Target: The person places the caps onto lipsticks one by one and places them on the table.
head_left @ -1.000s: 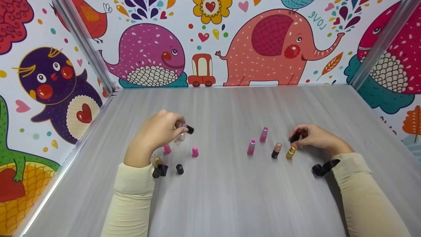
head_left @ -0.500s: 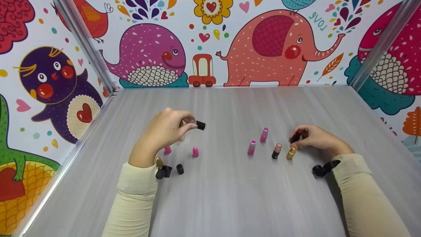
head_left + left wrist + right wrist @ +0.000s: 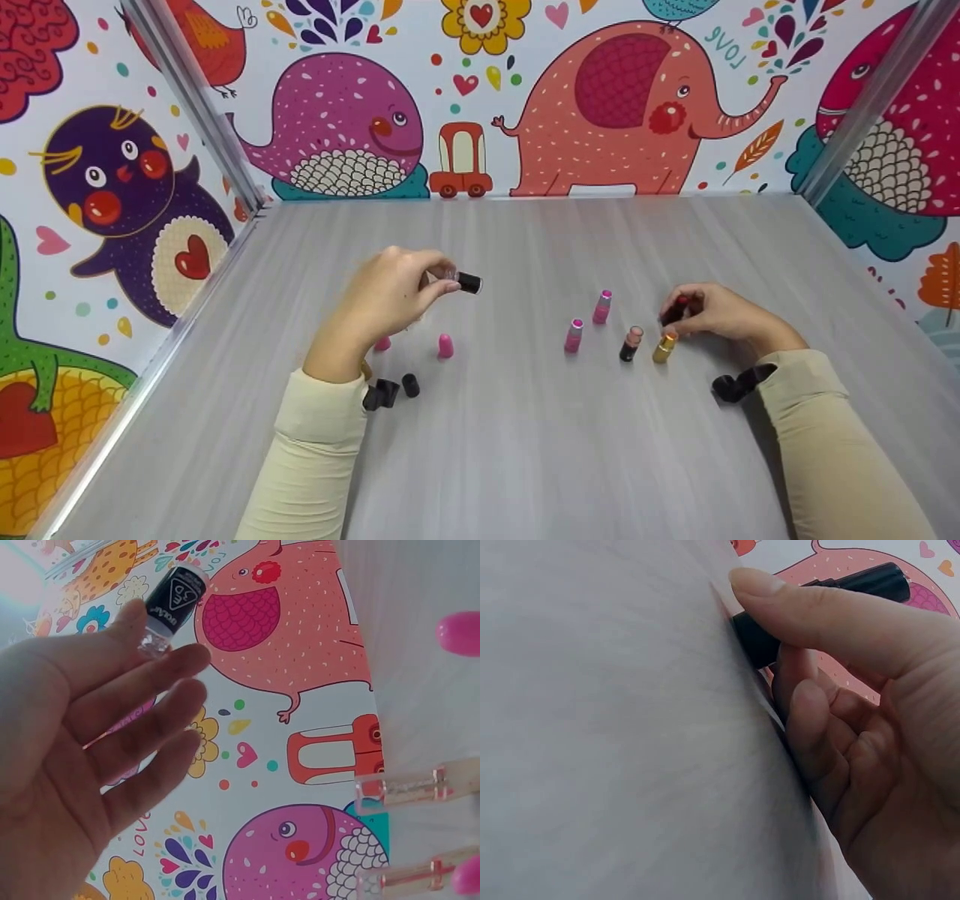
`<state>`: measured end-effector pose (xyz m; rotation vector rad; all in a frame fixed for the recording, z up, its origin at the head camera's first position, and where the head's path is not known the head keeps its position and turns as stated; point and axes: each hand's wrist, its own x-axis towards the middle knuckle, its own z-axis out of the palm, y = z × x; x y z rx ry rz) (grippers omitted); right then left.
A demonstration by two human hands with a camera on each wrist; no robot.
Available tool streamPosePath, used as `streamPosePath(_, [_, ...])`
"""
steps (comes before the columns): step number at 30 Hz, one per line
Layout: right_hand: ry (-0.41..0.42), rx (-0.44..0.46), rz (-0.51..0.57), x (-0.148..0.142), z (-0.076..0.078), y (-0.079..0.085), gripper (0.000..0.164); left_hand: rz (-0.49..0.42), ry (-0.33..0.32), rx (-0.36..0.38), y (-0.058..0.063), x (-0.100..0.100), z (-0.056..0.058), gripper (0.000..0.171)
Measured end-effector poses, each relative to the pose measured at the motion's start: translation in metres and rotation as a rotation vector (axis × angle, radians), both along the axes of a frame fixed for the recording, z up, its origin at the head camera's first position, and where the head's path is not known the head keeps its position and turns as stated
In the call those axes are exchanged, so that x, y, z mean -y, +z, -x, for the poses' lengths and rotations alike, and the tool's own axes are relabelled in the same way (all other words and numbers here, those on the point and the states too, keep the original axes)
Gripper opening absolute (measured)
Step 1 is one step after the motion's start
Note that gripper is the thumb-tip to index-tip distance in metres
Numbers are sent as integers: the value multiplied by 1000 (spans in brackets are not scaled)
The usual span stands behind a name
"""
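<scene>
My left hand point(image 3: 397, 289) pinches a small lipstick point(image 3: 469, 283) between thumb and forefinger, held over the table. It has a black part with white lettering and a clear end, plain in the left wrist view. My right hand point(image 3: 712, 307) rests at the table, its thumb and fingers round a dark lipstick point(image 3: 677, 309) with red near its top. In the right wrist view its black tube point(image 3: 885, 583) shows past the thumb. Just left of that hand stand a gold lipstick point(image 3: 664, 348), a black-and-peach lipstick point(image 3: 631, 344) and two pink lipsticks point(image 3: 573, 336) with silvery collars.
Near the left hand stand pink pieces point(image 3: 445, 346), a black cap point(image 3: 410, 385) and a partly hidden gold piece point(image 3: 367, 369). Clear tubes with gold bands point(image 3: 412, 789) appear in the left wrist view. Printed walls point(image 3: 600, 112) border the grey table point(image 3: 510, 450).
My left hand has lifted and moved right with the lipstick, away from the clear tubes. My right hand has stayed in place, holding the dark lipstick.
</scene>
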<state>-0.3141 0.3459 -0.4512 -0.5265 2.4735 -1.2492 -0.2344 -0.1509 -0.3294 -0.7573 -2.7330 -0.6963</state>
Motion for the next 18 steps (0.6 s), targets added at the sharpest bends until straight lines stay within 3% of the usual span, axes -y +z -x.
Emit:
streamPosePath(5, [-10,6,-17,0,-1,1,30,-4,-27,-35,-2,-4,0,20])
streamPosePath(18, [-6,-13,-30,4,-1,5,31,-6,-41,-33,-4,-19,-5,12])
